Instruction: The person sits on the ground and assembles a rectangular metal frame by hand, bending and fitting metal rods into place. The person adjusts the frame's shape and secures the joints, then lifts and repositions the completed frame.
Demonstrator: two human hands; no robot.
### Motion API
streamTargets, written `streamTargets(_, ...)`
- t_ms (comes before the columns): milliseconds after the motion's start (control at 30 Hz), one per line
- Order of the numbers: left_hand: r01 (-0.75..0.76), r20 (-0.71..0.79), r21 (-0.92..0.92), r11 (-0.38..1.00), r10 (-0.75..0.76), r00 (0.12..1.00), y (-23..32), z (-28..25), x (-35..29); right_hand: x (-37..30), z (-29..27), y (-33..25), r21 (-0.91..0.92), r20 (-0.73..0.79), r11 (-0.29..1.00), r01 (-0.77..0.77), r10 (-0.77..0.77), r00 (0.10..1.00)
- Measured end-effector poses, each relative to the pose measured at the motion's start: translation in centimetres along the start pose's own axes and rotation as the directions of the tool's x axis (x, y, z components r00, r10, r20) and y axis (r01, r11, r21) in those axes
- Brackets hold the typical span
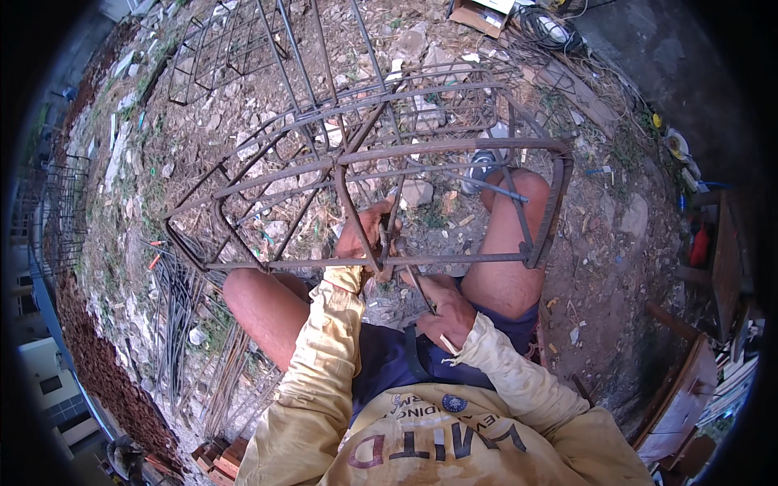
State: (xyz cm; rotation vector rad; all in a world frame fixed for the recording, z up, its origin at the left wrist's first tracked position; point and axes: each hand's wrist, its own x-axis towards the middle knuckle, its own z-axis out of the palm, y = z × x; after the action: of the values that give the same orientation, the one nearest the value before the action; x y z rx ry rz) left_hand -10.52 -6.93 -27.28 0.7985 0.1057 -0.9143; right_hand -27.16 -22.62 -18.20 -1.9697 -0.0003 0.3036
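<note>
A rusty rebar cage (486, 146) of long bars and bent square stirrups spans the space in front of me, over my bent knees. My left hand (359, 236) is closed on the cage's bars near the middle of its near lower bar, with its fingers partly hidden behind the steel. Just right of it, my right hand (450, 314) grips the handles of metal pincers (419, 285). Their head reaches up to the crossing of a stirrup and the near bar, close to my left fingers. Any tie wire at the jaws is too small to make out.
Stony, littered ground surrounds me. Loose thin rods (174, 324) lie at left, with bricks (224, 460) below them. Another cage (231, 61) stands at the far left. A cardboard box (480, 16) and coiled cable (545, 31) lie far right; wooden boards (677, 397) stand near right.
</note>
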Motion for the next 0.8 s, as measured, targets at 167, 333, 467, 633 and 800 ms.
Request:
streamTargets(167, -0.127, 0.124, 0.091, 0.988, 0.115, 0.986, -1.1, -1.7, 0.4, 0.1, -0.1, -0.6, 0.007, -0.006, 1.000, 0.017, -0.017, 1.000)
streamTargets(333, 0.057, 0.268, -0.323, 0.945, 0.034, 0.963, -1.1, -1.7, 0.7, 0.2, -0.6, -0.7, 0.014, -0.008, 1.000, 0.008, -0.008, 1.000)
streamTargets(467, 0.029, 0.244, -0.264, 0.964, 0.038, 0.969, -1.2, -2.4, 0.8, 0.5, -1.3, -1.0, 0.063, 0.050, 0.991, -0.117, 0.114, 0.992)
streamTargets(633, 0.100, 0.214, -0.278, 0.955, -0.040, 0.976, -1.0, -2.2, 1.2, 0.9, -3.0, -3.4, 0.018, 0.101, 0.965, -0.261, 0.258, 0.961)
streamTargets(800, 0.161, -0.039, -0.281, 0.946, -0.178, 0.983, 0.1, 0.1, 1.3, 0.8, -2.7, -0.6, -0.241, -0.013, 0.971, 0.013, -0.017, 1.000)
